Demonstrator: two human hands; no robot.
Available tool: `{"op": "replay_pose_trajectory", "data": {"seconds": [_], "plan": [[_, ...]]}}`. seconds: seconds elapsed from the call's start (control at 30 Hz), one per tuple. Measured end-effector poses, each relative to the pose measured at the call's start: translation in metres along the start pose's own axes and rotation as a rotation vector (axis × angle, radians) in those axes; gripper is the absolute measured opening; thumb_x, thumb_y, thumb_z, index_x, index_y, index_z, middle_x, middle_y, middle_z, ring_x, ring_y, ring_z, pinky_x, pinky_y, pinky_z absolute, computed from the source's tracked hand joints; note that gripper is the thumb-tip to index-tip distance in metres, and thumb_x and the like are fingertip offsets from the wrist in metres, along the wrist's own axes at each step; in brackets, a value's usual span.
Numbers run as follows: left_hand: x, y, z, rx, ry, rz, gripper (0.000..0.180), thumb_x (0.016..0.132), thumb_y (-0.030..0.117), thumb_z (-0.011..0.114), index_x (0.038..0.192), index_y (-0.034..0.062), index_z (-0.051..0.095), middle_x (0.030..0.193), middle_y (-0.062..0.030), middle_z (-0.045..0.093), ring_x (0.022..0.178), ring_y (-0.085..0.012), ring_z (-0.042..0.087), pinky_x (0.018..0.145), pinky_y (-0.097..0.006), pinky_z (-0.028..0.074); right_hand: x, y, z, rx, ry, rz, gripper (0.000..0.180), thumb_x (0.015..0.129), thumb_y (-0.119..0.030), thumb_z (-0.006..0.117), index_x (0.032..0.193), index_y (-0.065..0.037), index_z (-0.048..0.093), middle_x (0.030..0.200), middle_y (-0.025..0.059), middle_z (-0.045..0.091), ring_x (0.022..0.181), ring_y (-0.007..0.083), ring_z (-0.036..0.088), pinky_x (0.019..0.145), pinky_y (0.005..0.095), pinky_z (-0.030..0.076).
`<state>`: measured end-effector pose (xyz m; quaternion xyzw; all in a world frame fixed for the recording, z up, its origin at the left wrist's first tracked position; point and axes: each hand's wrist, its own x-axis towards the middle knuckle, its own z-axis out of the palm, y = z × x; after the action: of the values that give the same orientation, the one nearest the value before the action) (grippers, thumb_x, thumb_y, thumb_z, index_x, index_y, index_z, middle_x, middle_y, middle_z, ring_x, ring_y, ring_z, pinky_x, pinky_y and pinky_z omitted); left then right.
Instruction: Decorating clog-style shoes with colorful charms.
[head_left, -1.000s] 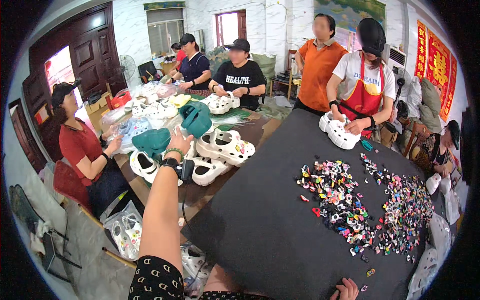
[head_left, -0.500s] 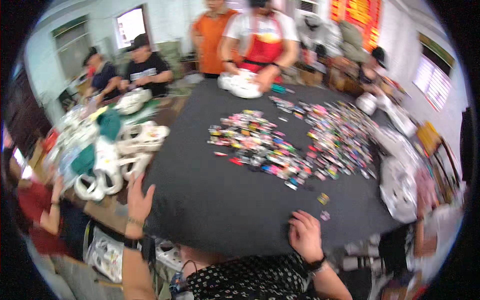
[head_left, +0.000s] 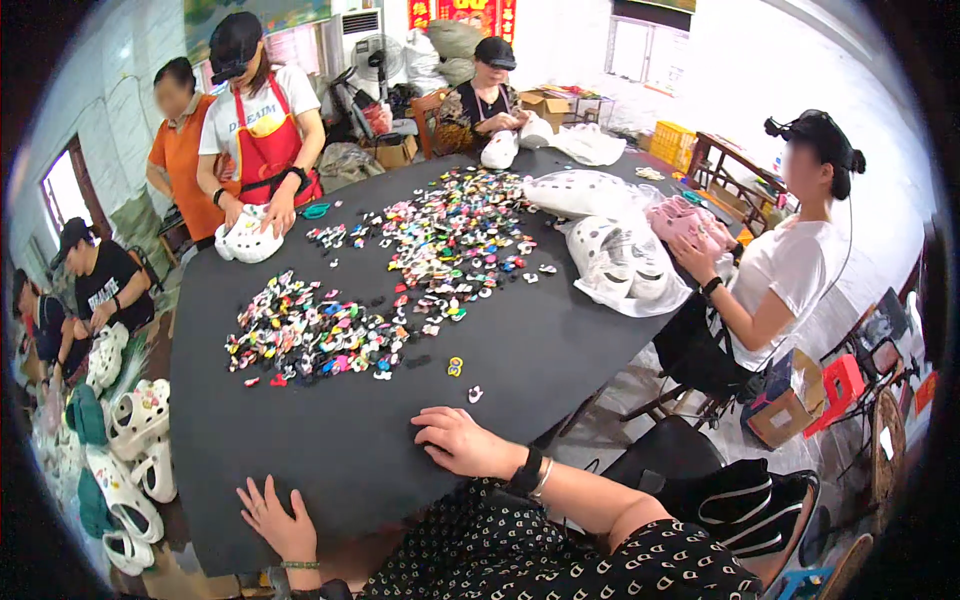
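Head view: left hand (head_left: 278,520) and right hand (head_left: 455,440) on the near side of a dark table (head_left: 340,430).
The left hand lies palm down at the near left, fingers wide apart, holding nothing; the right hand lies to its right, fingers loosely bent, its underside hidden, so whether it holds anything cannot be told. Just beyond the right hand sit a yellow charm (head_left: 455,367) and a white charm (head_left: 475,394), apart from the near pile (head_left: 315,335) and the larger far pile (head_left: 455,235) of mixed charms. On the far left, a person in a red apron (head_left: 266,150) holds a white clog (head_left: 248,240); on the right, a person in a white shirt (head_left: 800,270) handles pink clogs (head_left: 685,220) beside bagged clogs (head_left: 625,265). More clogs (head_left: 140,418) lie left of the table.
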<state>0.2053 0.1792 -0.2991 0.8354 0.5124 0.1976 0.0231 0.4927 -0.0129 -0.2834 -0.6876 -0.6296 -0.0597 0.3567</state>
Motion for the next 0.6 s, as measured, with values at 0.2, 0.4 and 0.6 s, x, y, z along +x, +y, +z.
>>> {"op": "replay_pose_trajectory", "data": {"seconds": [0.2,0.4,0.6], "plan": [[-0.005,-0.001,-0.004,0.063,-0.025,-0.036,0.042,0.099,0.032,0.048,0.133,0.007,0.054,0.152,-0.0156,0.035,0.147,-0.0361,0.016,0.118,-0.056,0.012,0.006,0.091,-0.118,-0.238,0.296,0.247,0.017,0.076,-0.003,0.06,0.092,-0.003,0.067,0.098,0.0173,0.066,0.096,0.0362,0.061,0.086,0.0456,0.049],[-0.002,-0.002,-0.001,0.059,0.009,-0.049,0.042,0.098,0.03,0.049,0.13,0.0048,0.055,0.149,-0.0169,0.039,0.146,-0.0367,0.019,0.117,-0.056,0.015,-0.043,0.193,-0.227,-0.831,0.198,0.585,0.039,0.072,-0.01,0.067,0.11,0.0,0.06,0.12,0.021,0.055,0.118,0.0379,0.048,0.099,0.0476,0.042],[-0.005,-0.002,0.003,0.0,0.125,0.081,0.043,0.091,0.026,0.056,0.126,0.0023,0.056,0.144,-0.0219,0.043,0.14,-0.0415,0.029,0.114,-0.057,0.02,-0.047,0.204,-0.269,-0.831,-0.174,1.006,0.077,0.072,-0.042,0.078,0.135,-0.01,0.05,0.132,0.0202,0.054,0.129,0.0382,0.042,0.103,0.0571,0.03]]}}
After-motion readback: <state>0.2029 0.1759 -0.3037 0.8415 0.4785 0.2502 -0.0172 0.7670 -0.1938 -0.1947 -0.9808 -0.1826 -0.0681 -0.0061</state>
